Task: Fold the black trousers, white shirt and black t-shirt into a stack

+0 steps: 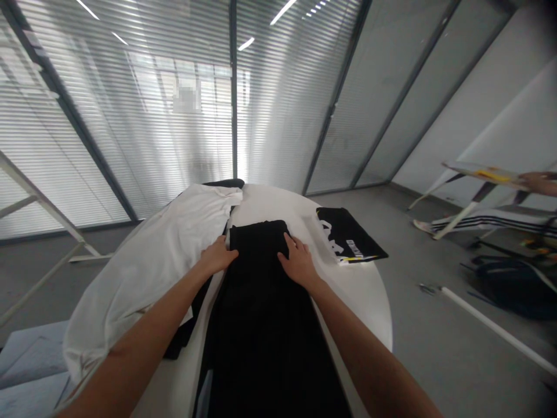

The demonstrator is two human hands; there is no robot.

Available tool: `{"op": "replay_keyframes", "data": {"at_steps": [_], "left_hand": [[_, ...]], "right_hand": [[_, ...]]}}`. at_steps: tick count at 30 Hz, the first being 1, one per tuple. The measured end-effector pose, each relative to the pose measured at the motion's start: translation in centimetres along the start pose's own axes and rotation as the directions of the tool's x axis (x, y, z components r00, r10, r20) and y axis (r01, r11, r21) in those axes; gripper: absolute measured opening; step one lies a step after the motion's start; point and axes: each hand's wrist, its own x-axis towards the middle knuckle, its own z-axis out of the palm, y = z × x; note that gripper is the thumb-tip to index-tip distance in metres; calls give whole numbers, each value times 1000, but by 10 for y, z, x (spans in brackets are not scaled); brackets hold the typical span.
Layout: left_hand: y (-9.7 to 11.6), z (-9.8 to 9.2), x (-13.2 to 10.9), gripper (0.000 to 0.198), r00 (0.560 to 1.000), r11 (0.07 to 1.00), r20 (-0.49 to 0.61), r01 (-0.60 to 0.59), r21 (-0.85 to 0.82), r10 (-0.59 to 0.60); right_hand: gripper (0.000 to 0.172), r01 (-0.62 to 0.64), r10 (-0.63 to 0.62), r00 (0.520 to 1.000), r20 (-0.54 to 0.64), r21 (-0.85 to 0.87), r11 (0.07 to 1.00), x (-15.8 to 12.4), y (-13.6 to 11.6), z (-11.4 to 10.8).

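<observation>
One black cloth [265, 313] — left hand [214, 257], right hand [300, 262] touching its edges, grip unclear — one white cloth [152, 261] to its left

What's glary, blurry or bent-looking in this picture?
In the head view, bright light glares through the blinds; in the head view, the black cloth under both hands is so dark its folds hardly show; in the head view, the co-worker's hand at right looks smeared; in the head view, partition posts slant toward the sides.
</observation>
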Motion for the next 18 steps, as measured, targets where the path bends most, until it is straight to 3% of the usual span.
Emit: {"op": "replay_keyframes", "data": {"at_steps": [3,9,13,18], "left_hand": [[6,2,3,35,998,992,23,68,-105,-66],[2,-2,-8,22,985,953,170,38,-301,15],[-1,-10,-14,25,971,895,234,65,-441,45],[0,-12,-16,31,952,796,304,212,-567,-37]], "right_hand": [[65,-7,9,1000,-16,129,992,5,5,-1],[55,-181,183,983,37,426,887,9,7,-11],[54,-249,250,967,53,418,874,11,12,-15],[50,-297,273,955,119,378,877,13,21,-16]]}}
